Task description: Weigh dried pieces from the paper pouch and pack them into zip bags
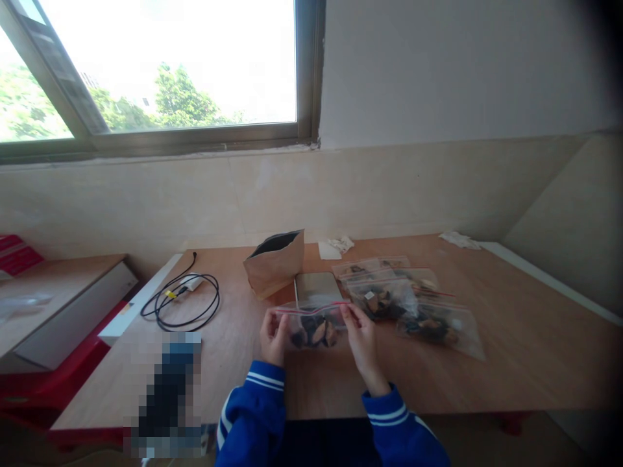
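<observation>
A clear zip bag with a red seal strip along its top holds dark and tan dried pieces. My left hand pinches its upper left corner, thumb on the near side. At the upper right corner, my right hand grips the strip between thumb and fingers. Just behind the bag lies a flat pale device like a kitchen scale, partly covered by it. To the right, several filled zip bags overlap, with one bag nearest the front.
An open brown paper bag stands behind my left hand. A coiled black cable with a white adapter is at the left, above a blurred dark object. Crumpled white paper lies against the wall. A second table is at far left.
</observation>
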A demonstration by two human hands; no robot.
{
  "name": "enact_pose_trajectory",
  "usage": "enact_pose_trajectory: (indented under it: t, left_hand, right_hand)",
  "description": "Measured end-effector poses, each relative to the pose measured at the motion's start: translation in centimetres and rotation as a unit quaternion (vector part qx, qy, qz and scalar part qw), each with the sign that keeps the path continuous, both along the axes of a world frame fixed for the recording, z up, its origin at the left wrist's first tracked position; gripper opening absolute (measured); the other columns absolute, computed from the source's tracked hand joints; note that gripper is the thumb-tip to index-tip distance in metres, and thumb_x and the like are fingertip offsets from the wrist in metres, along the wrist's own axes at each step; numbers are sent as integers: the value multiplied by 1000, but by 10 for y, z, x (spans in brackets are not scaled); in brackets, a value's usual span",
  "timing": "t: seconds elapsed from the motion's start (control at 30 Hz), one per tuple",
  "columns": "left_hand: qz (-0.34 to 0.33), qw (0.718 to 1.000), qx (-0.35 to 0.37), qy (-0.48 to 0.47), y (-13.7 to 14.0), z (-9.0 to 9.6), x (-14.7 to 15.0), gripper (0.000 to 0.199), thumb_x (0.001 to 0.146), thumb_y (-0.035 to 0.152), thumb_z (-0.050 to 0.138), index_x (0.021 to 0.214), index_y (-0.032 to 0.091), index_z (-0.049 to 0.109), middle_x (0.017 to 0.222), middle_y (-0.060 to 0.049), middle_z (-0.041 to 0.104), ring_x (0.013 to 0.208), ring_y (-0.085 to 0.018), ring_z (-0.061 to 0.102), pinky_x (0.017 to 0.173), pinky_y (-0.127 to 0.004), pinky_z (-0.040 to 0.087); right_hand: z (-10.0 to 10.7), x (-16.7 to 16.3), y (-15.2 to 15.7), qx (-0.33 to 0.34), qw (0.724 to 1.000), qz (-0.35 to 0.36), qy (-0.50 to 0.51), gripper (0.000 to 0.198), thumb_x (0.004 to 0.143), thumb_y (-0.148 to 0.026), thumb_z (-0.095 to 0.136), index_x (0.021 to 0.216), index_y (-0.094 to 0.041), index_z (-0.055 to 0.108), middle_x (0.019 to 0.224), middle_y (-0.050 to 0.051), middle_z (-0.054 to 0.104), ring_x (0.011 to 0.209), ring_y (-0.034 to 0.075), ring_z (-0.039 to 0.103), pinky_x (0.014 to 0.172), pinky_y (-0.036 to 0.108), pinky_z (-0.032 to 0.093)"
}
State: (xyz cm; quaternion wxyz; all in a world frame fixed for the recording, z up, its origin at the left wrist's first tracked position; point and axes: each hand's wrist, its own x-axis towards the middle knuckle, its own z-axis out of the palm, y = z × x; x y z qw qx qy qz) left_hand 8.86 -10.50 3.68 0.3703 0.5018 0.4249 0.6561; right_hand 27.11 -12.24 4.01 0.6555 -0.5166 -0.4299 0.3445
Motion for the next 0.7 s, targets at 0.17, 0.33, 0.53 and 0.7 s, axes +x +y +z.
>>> enact_pose_trajectory:
  t: [0.17,0.33,0.53,0.7]
  left_hand:
    - [-17,998,-56,35,-1,-6,1,31,79,49,60,76,18,59,59,3,59,43,-11,54,41,-21,40]
    - [51,993,-24,107,5,-12,-2,29,80,47,60,79,18,68,86,-5,70,82,-18,66,70,-26,51]
    - [-10,995,-63,76,5,-7,-4,44,83,54,52,90,15,71,94,-9,71,86,-21,65,73,-30,50]
    - [-83,995,-38,34,1,-4,-3,34,78,46,63,86,14,70,99,-10,71,97,-22,63,86,-31,48]
  right_hand:
    - [-16,12,-3,-10,1000,-22,-11,52,84,-63,46,94,-17,68,77,8,71,73,24,63,69,35,48]
    - [-30,13,-6,-28,996,-74,-37,56,82,-68,43,73,-17,65,65,7,67,64,22,61,64,33,47]
    - [-38,8,-5,-35,992,-103,-64,57,80,-71,42,76,-17,63,60,4,63,60,20,58,60,31,45]
    - [-43,10,-4,-34,993,-99,-60,55,85,-66,39,83,-17,63,68,5,65,67,21,60,67,32,46]
